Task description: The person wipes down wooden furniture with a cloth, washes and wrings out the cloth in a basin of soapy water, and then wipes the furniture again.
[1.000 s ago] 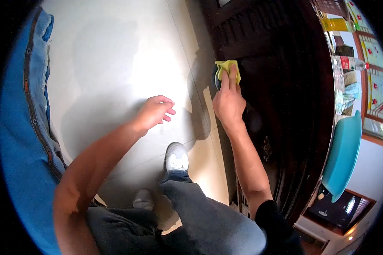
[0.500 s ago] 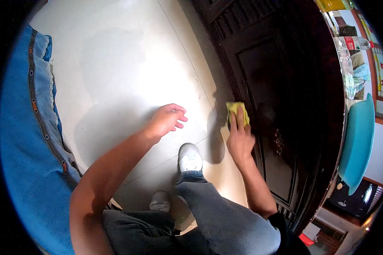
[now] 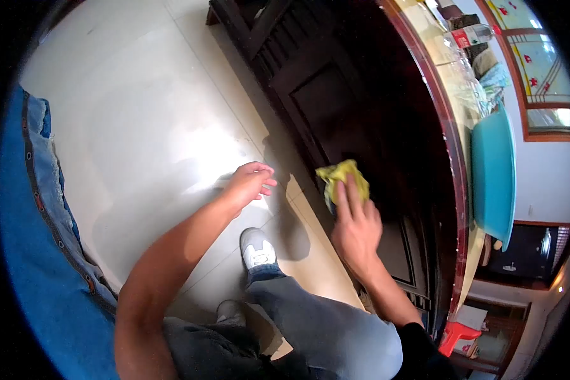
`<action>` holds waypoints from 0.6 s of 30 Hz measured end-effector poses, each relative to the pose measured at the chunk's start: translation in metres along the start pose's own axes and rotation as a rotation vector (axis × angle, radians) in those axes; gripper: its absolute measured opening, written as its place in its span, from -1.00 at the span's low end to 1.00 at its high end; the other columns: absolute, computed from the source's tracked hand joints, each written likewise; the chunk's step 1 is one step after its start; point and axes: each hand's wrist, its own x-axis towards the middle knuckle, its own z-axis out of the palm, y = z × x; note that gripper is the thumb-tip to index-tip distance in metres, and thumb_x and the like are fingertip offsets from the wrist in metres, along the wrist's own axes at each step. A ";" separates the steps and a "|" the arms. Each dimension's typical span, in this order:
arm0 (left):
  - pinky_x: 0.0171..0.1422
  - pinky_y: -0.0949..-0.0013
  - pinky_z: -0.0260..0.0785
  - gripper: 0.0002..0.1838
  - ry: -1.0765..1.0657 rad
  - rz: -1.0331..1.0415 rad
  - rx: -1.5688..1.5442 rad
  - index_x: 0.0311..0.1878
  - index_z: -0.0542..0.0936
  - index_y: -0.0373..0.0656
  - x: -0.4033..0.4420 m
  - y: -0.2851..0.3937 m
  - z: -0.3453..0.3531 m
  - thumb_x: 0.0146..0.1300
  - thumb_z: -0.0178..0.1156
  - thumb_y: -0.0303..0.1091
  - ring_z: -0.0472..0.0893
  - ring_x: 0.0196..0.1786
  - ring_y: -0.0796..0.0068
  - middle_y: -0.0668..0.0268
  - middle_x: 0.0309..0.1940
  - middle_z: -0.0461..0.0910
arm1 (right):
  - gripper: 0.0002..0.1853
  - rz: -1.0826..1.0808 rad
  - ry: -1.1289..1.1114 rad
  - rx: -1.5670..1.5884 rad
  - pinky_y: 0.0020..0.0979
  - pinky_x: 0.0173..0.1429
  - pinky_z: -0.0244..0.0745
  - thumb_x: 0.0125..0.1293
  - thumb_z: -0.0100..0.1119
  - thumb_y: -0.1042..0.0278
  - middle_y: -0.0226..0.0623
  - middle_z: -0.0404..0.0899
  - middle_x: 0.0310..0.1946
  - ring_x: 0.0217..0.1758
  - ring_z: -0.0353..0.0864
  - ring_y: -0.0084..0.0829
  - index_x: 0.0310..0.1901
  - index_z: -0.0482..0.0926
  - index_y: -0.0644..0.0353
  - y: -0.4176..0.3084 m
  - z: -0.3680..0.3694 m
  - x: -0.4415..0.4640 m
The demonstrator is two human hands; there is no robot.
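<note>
My right hand [image 3: 357, 233] presses a crumpled yellow cloth [image 3: 348, 172] with outstretched fingers against the side of a dark wooden cabinet [image 3: 386, 120] with carved panels. The hand is slightly blurred, and part of the cloth lies hidden under the fingers. My left hand [image 3: 250, 186] hangs in the air over the pale tiled floor [image 3: 133, 126], loosely curled with the fingers a little apart and nothing in it. Below it is my foot in a white and grey shoe [image 3: 258, 248].
On the cabinet top stand a turquoise basin [image 3: 495, 177] and a clear bottle with a red label [image 3: 472, 36]. Blue denim-like fabric [image 3: 41, 253] covers something along the left. A red object [image 3: 456, 335] and a black screen [image 3: 516, 256] show at the lower right.
The view has turned and shifted, so the cabinet appears farther left. My right hand has moved the yellow cloth along the cabinet, farther onto its panelled side. My left hand's fingers have curled slightly.
</note>
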 end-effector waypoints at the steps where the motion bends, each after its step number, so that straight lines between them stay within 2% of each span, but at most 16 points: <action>1: -0.03 0.36 0.49 -0.67 -0.025 0.012 0.009 0.18 0.56 -0.09 0.002 0.003 0.009 0.47 0.09 -0.17 0.69 -0.12 0.45 0.23 0.00 0.72 | -0.16 0.015 -0.002 -0.008 -0.24 -0.16 0.52 -0.13 0.11 0.64 -0.06 0.43 0.46 -0.26 0.52 -0.16 0.39 0.50 0.28 0.011 -0.018 -0.020; 3: -0.03 0.36 0.49 -0.67 -0.069 0.027 0.044 0.19 0.56 -0.08 0.003 0.004 0.024 0.48 0.08 -0.17 0.70 -0.13 0.45 0.24 0.00 0.73 | -0.15 0.097 -0.048 -0.038 -0.14 0.01 0.41 -0.15 0.10 0.63 -0.10 0.42 0.48 -0.21 0.47 -0.17 0.38 0.51 0.27 0.026 -0.046 -0.063; 4: -0.03 0.36 0.49 -0.67 -0.092 0.005 0.041 0.19 0.56 -0.07 0.005 0.001 0.028 0.48 0.08 -0.17 0.69 -0.12 0.46 0.24 0.00 0.73 | -0.20 0.152 -0.067 -0.082 -0.06 0.20 0.34 -0.06 0.14 0.59 -0.13 0.37 0.52 -0.01 0.46 -0.16 0.38 0.52 0.23 0.029 -0.055 -0.083; 6: -0.02 0.36 0.50 -0.67 -0.126 -0.030 0.041 0.19 0.56 -0.07 0.010 -0.006 0.035 0.49 0.09 -0.16 0.69 -0.11 0.47 0.25 0.01 0.73 | -0.28 0.160 -0.063 -0.265 0.11 0.42 0.24 0.05 0.18 0.52 -0.15 0.30 0.56 0.21 0.39 -0.13 0.38 0.54 0.17 0.041 -0.057 -0.107; 9: -0.03 0.34 0.51 -0.67 -0.165 -0.039 0.052 0.20 0.56 -0.05 0.015 -0.009 0.046 0.51 0.07 -0.13 0.67 -0.11 0.50 0.25 0.01 0.73 | -0.35 0.096 0.030 -0.378 0.30 0.57 0.03 0.12 0.20 0.47 -0.18 0.25 0.58 0.35 0.28 -0.07 0.35 0.57 0.10 0.056 -0.021 -0.107; 10: -0.04 0.34 0.51 -0.67 -0.178 -0.040 0.052 0.20 0.56 -0.05 0.017 -0.011 0.049 0.52 0.07 -0.12 0.67 -0.11 0.50 0.25 0.01 0.73 | -0.40 0.118 0.029 -0.345 0.37 0.59 0.00 0.19 0.18 0.40 -0.36 0.28 0.57 0.33 0.29 -0.14 0.34 0.60 -0.03 0.051 -0.016 -0.088; 12: -0.04 0.35 0.50 -0.65 -0.189 -0.040 0.074 0.20 0.55 -0.05 0.020 -0.014 0.054 0.52 0.10 -0.09 0.67 -0.12 0.51 0.26 0.02 0.72 | -0.42 0.139 -0.006 -0.295 0.35 0.53 0.17 0.22 0.16 0.40 -0.36 0.24 0.59 0.35 0.32 -0.17 0.34 0.59 0.01 0.035 -0.017 -0.037; 14: -0.04 0.36 0.50 -0.65 -0.183 -0.081 0.105 0.21 0.55 -0.05 0.019 -0.016 0.058 0.51 0.11 -0.09 0.67 -0.11 0.51 0.26 0.03 0.72 | -0.45 0.081 0.072 -0.284 0.30 0.48 0.28 0.26 0.13 0.40 -0.36 0.23 0.59 0.35 0.37 -0.21 0.33 0.59 0.03 0.027 -0.024 0.017; 18: 0.01 0.30 0.49 -0.57 -0.173 -0.104 0.143 0.25 0.51 -0.08 0.022 -0.019 0.056 0.44 0.17 -0.08 0.67 -0.02 0.44 0.23 0.11 0.66 | -0.48 0.021 0.208 -0.281 0.14 0.52 0.29 0.27 0.12 0.38 -0.35 0.23 0.58 0.38 0.35 -0.19 0.30 0.60 0.08 0.028 -0.028 0.059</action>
